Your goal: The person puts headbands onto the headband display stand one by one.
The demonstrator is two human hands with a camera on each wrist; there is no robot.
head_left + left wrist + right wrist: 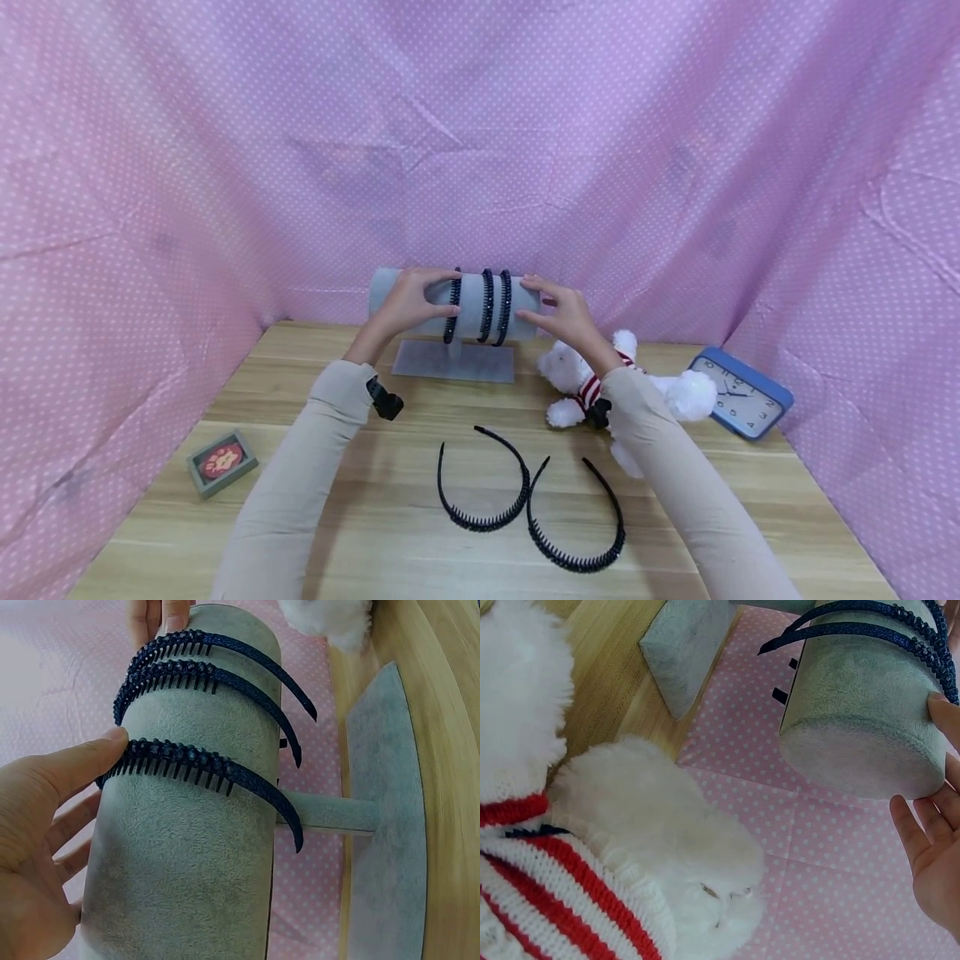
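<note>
A grey padded roll on a stand [470, 304] carries three black toothed headbands across it. The left hand [408, 302] is at the left headband [453, 312]; in the left wrist view the thumb of that hand [45, 795] touches the headband's beaded part [180, 754], its other fingers behind the roll. The right hand [564, 314] is at the roll's right end, near the rightmost headband [505, 308]. In the right wrist view the right hand [937, 847] has its thumb on the roll [855, 697] close to the bands and its fingers by the end face.
Two more headbands [487, 523] [577, 564] lie on the wooden table [405, 500] in front. A white plush toy in a striped top [588, 390] lies below the right forearm, beside a blue clock [742, 396]. At the left is a small framed piece [222, 461]. Pink dotted cloth hangs behind.
</note>
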